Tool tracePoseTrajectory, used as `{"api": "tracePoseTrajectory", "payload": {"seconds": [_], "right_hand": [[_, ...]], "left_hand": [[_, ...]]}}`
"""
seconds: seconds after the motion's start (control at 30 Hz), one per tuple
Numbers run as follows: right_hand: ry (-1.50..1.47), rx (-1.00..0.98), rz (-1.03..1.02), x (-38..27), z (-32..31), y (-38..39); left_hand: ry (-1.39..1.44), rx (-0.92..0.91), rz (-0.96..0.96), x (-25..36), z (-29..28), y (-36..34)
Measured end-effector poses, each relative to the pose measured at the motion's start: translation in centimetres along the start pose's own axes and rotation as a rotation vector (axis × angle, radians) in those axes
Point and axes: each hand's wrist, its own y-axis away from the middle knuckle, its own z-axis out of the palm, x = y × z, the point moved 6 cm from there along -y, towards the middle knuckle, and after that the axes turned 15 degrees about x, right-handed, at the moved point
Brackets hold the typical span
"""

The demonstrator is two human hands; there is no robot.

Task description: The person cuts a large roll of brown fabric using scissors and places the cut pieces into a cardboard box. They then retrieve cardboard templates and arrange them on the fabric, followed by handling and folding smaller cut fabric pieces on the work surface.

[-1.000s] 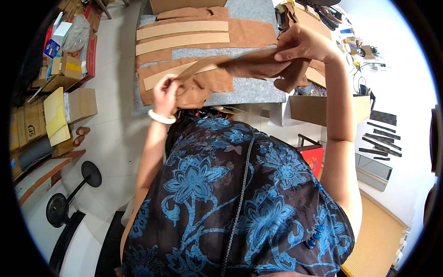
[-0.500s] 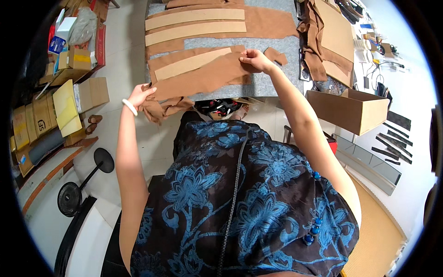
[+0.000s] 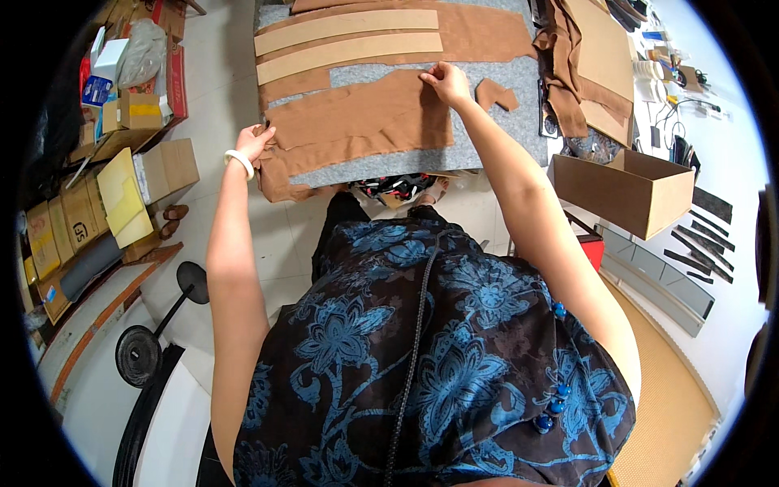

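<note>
A wide piece of brown, suede-like fabric (image 3: pixel 365 114) lies spread over the near part of the grey felt-topped table (image 3: pixel 503 134). At its left end, my left hand (image 3: pixel 255 144) is closed on the edge, with a crumpled fold drooping over the table's front edge below. My right hand (image 3: pixel 448 84) pinches the far edge near the right end. Behind it lies another brown piece (image 3: pixel 483 39) carrying two long tan strips (image 3: pixel 349 50). A small curved brown scrap (image 3: pixel 497 96) rests right of my right hand.
Draped brown fabric (image 3: pixel 560 77) and tan board lie beyond the table's right side. An open cardboard box (image 3: pixel 617 195) stands at the right. Cartons (image 3: pixel 166 174) and a yellow sheet (image 3: pixel 120 195) are stacked on the left. A bundle of dark things (image 3: pixel 393 188) shows under the table's front edge.
The brown piece has been laid flatter and opened wider, covering the nearer tan strip. My right hand has moved farther away from me, and my left hand has shifted slightly up and right.
</note>
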Motion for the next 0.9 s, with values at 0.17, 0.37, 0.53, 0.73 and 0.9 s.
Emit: {"api": "tracePoseTrajectory", "payload": {"seconds": [0.17,0.37,0.53,0.73,0.9], "right_hand": [[-0.091,-0.008,-0.005,0.8,0.3,-0.1],[-0.103,-0.097,0.005,1.2,0.2,0.2],[-0.104,-0.112,0.035,1.4,0.0,0.3],[-0.095,-0.115,-0.011,1.1,-0.4,0.6],[-0.049,-0.102,-0.039,0.9,-0.9,0.6]], "left_hand": [[0.024,0.015,-0.101,1.1,0.1,1.9],[0.008,-0.042,-0.167,0.1,-0.5,2.5],[0.076,-0.020,-0.159,-0.2,-0.9,2.9],[0.099,0.060,-0.156,-0.5,-1.2,2.9],[0.088,0.077,-0.191,-2.1,-0.9,2.1]]}}
